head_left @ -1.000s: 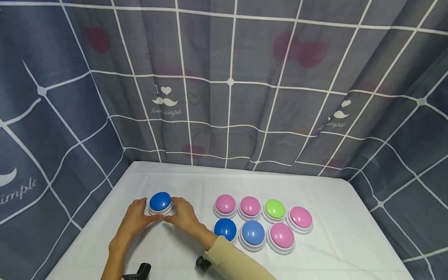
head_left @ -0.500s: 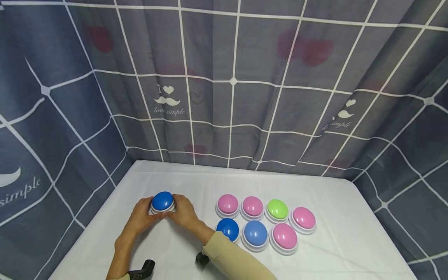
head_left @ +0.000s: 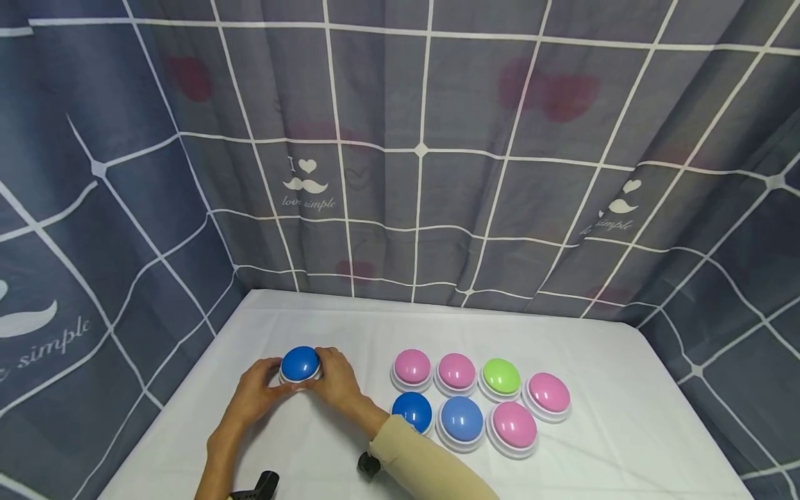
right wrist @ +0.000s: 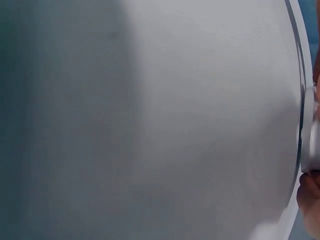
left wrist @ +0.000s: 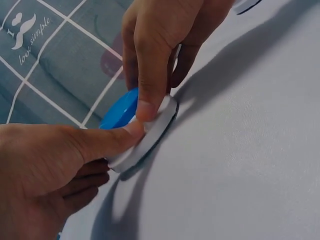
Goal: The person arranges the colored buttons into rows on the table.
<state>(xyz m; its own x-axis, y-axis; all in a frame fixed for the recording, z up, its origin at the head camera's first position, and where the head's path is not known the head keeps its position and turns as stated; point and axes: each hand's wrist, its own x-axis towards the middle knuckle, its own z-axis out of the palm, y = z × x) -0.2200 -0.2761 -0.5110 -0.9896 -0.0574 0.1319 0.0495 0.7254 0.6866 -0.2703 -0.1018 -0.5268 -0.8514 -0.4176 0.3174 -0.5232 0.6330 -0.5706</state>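
Observation:
A blue dome-topped push button [head_left: 300, 364] with a white round base sits at the left of the table, between both hands. My left hand [head_left: 253, 396] grips its left side, thumb at the near edge and fingers around the far side. From the right, my right hand [head_left: 340, 382] holds the same base, its thumb beside the left thumb. In the left wrist view both thumbs press the white base [left wrist: 155, 137], and the blue dome [left wrist: 121, 111] is partly covered by fingers. Only a sliver of the base [right wrist: 310, 145] shows at the right edge of the right wrist view.
Right of the hands stand more buttons in two rows: several pink ones [head_left: 514, 425], a green one [head_left: 501, 376], a dark blue one [head_left: 413, 410] partly behind the right sleeve [head_left: 431, 458], and a lighter blue one [head_left: 461, 419]. A checked curtain [head_left: 381, 173] surrounds the white table [head_left: 600, 444].
The head view has shifted slightly, moving everything a little to the right in it. My left fingertips have closed in against the button's left side; my right hand stays on it.

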